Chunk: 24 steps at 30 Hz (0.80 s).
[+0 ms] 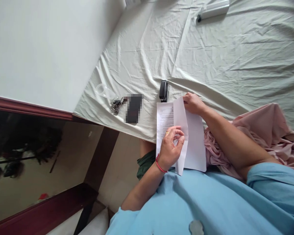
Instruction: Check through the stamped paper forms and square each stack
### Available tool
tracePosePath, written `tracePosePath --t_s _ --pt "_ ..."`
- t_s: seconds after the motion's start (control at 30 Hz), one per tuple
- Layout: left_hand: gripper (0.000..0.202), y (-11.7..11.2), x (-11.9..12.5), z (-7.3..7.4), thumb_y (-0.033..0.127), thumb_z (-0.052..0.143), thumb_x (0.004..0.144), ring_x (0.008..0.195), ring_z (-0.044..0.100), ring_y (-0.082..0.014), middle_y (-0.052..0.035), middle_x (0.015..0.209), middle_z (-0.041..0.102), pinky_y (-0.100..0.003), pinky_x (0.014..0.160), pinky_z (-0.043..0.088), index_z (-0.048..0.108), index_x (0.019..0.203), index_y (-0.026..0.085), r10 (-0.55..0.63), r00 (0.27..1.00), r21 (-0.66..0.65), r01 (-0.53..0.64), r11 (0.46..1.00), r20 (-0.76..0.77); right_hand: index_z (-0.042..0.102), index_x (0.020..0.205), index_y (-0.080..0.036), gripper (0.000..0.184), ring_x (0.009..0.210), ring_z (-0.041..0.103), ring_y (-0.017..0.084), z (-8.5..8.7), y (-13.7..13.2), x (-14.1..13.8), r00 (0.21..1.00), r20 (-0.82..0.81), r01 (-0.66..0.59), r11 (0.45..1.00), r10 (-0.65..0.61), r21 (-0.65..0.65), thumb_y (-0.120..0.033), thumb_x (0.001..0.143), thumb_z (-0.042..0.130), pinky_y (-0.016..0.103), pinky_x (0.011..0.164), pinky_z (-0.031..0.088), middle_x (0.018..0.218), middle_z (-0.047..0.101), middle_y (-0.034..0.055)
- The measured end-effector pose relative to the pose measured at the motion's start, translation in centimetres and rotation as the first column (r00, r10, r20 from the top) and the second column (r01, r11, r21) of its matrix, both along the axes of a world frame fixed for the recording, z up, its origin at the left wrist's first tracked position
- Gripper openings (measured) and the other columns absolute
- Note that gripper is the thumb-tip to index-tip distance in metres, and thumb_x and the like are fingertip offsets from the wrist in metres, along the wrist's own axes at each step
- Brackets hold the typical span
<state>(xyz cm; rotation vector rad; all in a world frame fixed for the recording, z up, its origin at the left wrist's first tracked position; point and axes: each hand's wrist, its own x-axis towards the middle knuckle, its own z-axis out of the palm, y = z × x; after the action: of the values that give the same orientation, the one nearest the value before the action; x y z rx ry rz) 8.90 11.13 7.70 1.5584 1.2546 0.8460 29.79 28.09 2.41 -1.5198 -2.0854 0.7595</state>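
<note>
A printed sheet of paper lies on a larger white sheet or board with rounded corners across my lap. Part of the printed sheet is folded over as a long upright flap. My right hand grips the flap's upper end, fingers partly hidden. Lower down, my left hand is against the flap, its fingers loosely curled and the thumb a little apart. It wears a ring and a red wrist string. Just beyond the paper's top edge stands a black stapler.
On the pale bedsheet to the left are a blurred dark rectangular object, a bunch of keys and a clear plastic container. A white bar-shaped object lies far off. Pink cloth is bunched at right.
</note>
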Motion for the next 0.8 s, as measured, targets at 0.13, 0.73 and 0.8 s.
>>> tracePosePath --t_s 0.13,0.73,0.8 --pt "0.018 -0.1 -1.4 -1.8 0.017 0.074 0.090 0.117 0.072 -0.0251 -0.0123 0.123 0.072 -0.037 0.096 0.066 0.072 0.108 0.021 0.211 0.972 -0.040 -0.216 0.976 -0.107 0.089 0.101 -0.019 0.030 0.095 0.067 0.027 -0.1 0.2 -0.2 1.000 -0.015 -0.001 1.000 0.001 0.018 -0.033 0.095 0.064 0.034 0.086 0.047 0.084 0.077 0.0082" --pt "0.060 -1.0 -0.1 0.6 0.055 0.068 0.107 0.169 0.044 -0.0355 -0.0130 0.177 0.053 -0.057 0.140 0.036 0.064 0.162 0.029 -0.492 0.836 0.005 0.506 0.862 0.244 0.080 0.085 -0.020 0.022 0.092 0.074 0.033 -3.0 2.2 1.2 0.998 0.001 0.067 0.993 -0.067 -0.098 -0.029 0.093 0.061 0.042 0.083 0.056 0.106 0.079 0.0141" --pt "0.067 -1.5 0.9 0.2 0.054 0.070 0.106 0.169 0.044 -0.0361 -0.0148 0.178 0.052 -0.059 0.141 0.035 0.058 0.166 0.028 -0.568 0.809 0.051 0.567 0.822 0.154 0.083 0.099 -0.021 0.026 0.102 0.076 0.035 -3.8 2.8 1.7 0.997 -0.019 0.072 0.991 -0.075 -0.116 -0.031 0.097 0.059 0.044 0.089 0.059 0.113 0.081 0.0133"
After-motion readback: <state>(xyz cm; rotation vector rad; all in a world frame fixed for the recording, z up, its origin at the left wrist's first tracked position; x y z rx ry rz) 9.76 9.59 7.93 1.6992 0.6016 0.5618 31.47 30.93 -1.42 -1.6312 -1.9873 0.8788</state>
